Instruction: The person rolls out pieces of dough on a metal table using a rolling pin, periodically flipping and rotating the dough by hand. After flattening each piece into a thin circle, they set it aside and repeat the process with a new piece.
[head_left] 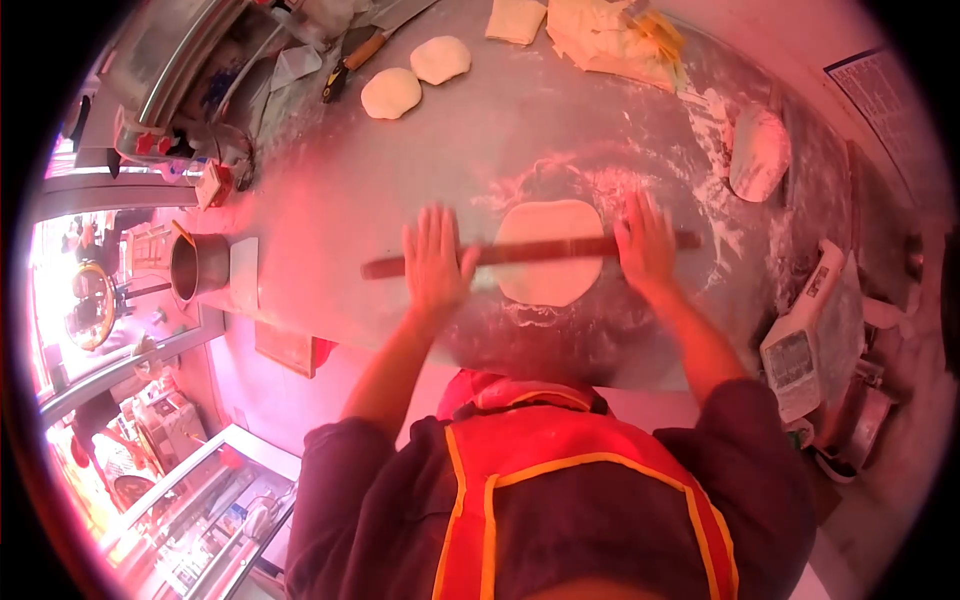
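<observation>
A flattened piece of dough (548, 282) lies on the floured metal table (340, 180). Across its middle rests a dark wooden rolling pin (545, 251), slightly blurred. My left hand (437, 262) lies flat on the pin to the left of the dough, fingers stretched out and pointing away from me. On the right, my right hand (645, 240) presses on the pin near the dough's edge, its fingers also extended. Both ends of the pin stick out past my hands.
Two dough balls (391, 93) (440, 60) sit at the back left, near a knife with a wooden handle (366, 50). More dough (610, 42) lies at the back. A floured lump (759, 153) is at the right, a metal pot (200, 266) at the left.
</observation>
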